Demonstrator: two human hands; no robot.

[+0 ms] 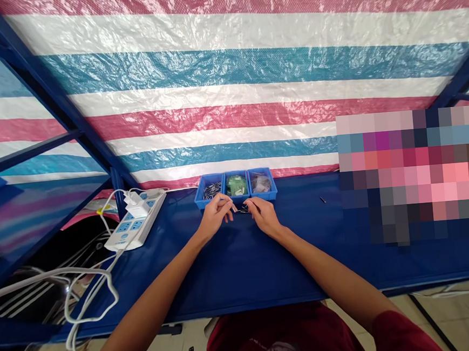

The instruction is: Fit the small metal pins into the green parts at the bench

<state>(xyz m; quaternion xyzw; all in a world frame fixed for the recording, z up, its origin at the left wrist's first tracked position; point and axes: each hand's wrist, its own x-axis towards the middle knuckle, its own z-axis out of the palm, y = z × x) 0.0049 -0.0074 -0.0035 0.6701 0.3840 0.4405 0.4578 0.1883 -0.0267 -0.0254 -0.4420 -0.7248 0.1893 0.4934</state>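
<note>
My left hand [215, 218] is in front of the blue bins, thumb and forefinger pinched together. A small light piece shows at its fingertips, too small to name. Facing it, my right hand [263, 215] is also closed in a pinch, and what it grips is hidden. Between the hands, several thin metal pieces [243, 209] lie by the front of the middle bin. The left bin [198, 199] holds many slim dark and silvery metal pieces. In the middle bin [235, 174] is a green bag with small pale parts. The right bin [273, 191] contains a clear plastic bag of small parts.
A white power strip [143, 226] with a plugged-in charger [136, 205] and looped white cables [92, 318] occupies the left side. One small dark pin-like piece [323, 199] lies on the blue table [242, 272] to the right. A striped sheet [226, 68] hangs behind. The far right is pixelated.
</note>
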